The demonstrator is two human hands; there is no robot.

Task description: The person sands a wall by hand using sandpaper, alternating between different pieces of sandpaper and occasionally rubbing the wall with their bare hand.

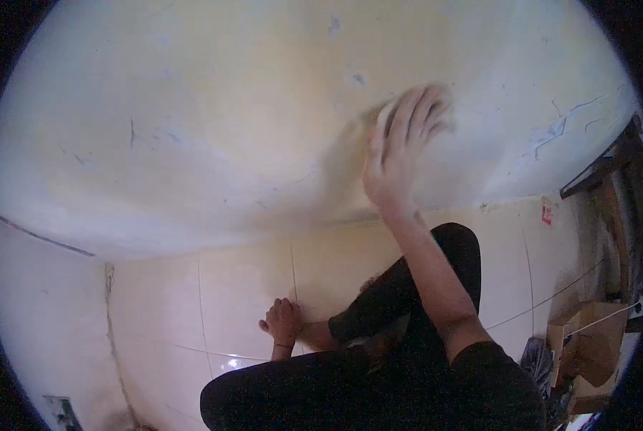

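My right hand (400, 147) is raised against the pale, cracked wall (213, 122), fingers spread flat over a small pale pad or sheet (384, 115) that it presses to the surface; the hand is motion-blurred. My left hand (283, 321) rests on the tiled floor (235, 302) with its fingers curled under, holding nothing that I can see. My legs in dark trousers are folded beneath me.
Cracks and flaked paint mark the wall at the right (558, 129). A dark wooden frame (609, 161) stands at the far right, with cardboard pieces (594, 345) and clutter on the floor below it. A small object (62, 411) lies at the bottom left.
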